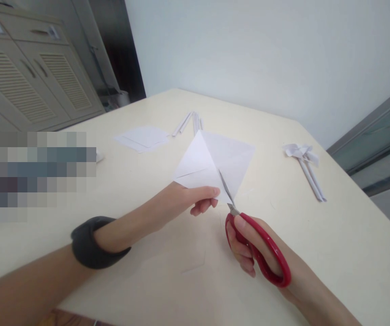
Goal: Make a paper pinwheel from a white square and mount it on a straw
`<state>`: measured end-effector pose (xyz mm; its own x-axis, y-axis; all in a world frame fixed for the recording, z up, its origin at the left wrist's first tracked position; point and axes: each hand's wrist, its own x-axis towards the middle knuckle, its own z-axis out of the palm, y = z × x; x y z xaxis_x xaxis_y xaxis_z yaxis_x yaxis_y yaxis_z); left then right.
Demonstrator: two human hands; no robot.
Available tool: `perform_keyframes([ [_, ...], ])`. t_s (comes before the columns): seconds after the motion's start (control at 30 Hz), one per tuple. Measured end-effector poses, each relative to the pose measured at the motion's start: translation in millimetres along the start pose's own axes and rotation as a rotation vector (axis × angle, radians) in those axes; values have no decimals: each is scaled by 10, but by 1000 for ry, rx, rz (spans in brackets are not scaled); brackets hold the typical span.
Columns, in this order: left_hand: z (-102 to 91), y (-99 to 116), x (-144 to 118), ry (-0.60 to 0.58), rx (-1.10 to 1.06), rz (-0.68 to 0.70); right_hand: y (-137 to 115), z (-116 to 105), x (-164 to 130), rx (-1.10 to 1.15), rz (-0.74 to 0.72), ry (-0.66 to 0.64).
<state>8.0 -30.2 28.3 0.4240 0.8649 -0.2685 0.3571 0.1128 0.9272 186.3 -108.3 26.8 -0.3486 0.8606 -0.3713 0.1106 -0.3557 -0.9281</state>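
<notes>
My left hand point(195, 199) pinches the near corner of a folded white paper square point(215, 160), holding it just above the cream table point(154, 271). My right hand point(249, 246) grips red-handled scissors point(266, 253). Their blades point(226, 190) point away from me and sit in the paper's near edge, right beside my left fingertips. A dark band wraps my left wrist point(93, 242).
A small stack of white paper sheets point(142, 137) lies at the back left. Several rolled paper sticks point(191, 122) lie behind the held paper. A paper pinwheel on a stick point(305, 165) rests at the right. A blurred patch covers the left side.
</notes>
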Motion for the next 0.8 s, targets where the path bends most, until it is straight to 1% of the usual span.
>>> perform_keyframes([
  [0.07,6,23,-8,-37,14,-51,17,8,-5,23,-2,3],
  [0.13,13,43,-10,-87,6,-71,43,15,-4,57,-20,1],
  [0.17,17,51,-8,-94,1,-76,58,18,-1,76,-33,-2],
  [0.37,42,50,5,-69,6,-99,103,20,21,113,-52,3],
  [0.47,50,39,6,-37,7,-72,98,20,29,79,-80,-6],
  [0.8,17,-17,5,-94,38,-31,92,35,19,14,-93,-9],
])
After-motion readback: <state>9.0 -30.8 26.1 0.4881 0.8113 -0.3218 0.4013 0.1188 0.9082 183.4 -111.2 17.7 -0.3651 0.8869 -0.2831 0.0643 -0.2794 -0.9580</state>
